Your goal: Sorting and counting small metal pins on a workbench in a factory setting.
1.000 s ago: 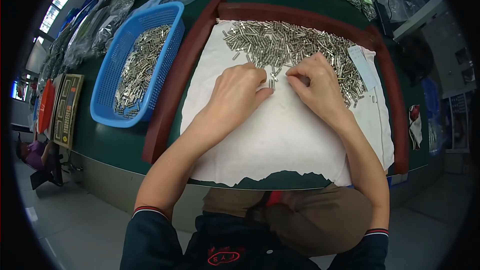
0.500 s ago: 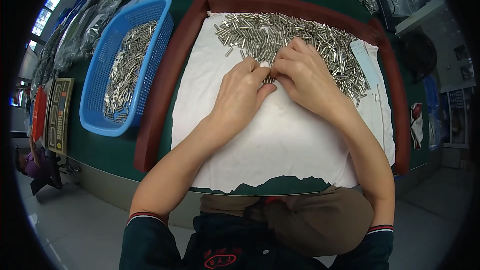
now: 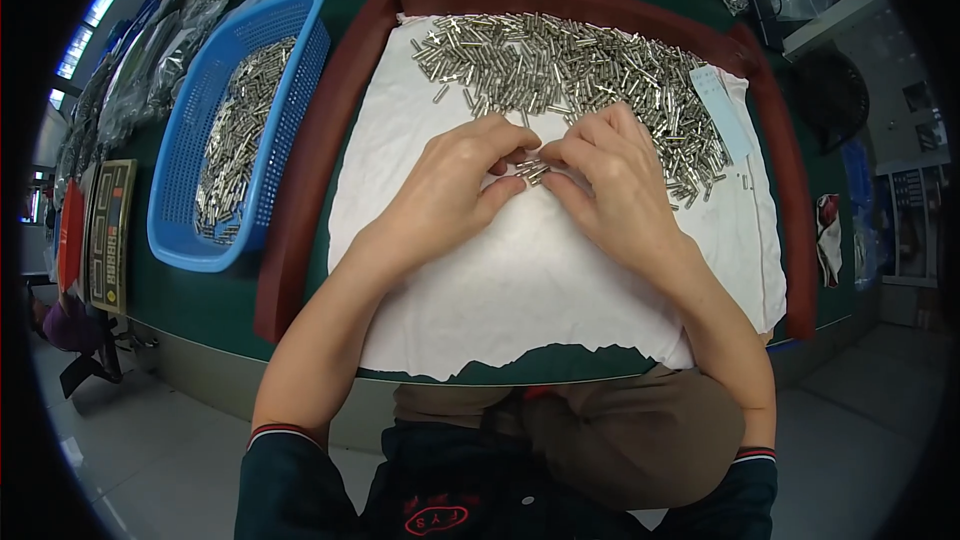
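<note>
A small bunch of short silvery metal pins (image 3: 533, 172) sits between my two hands over the white cloth (image 3: 500, 280). My left hand (image 3: 455, 180) has its fingers curled and its thumb against the left ends of the bunch. From the other side, my right hand (image 3: 620, 180) closes thumb and forefinger on the right ends. Just beyond my fingers a big heap of the same metal pins (image 3: 600, 65) spreads over the far part of the cloth. Some of the fingertips are hidden behind the knuckles.
A brown-red frame (image 3: 310, 180) borders the cloth at left, back and right. Outside it on the left stands a blue basket (image 3: 165, 210) with more pins. A pale blue paper slip (image 3: 720, 115) lies at the heap's right. Plastic bags (image 3: 185, 60) crowd the far left of the green table.
Both hands have drawn back a little from the heap and moved apart, so the bunch of metal pins between them now shows more. The view has shifted slightly.
</note>
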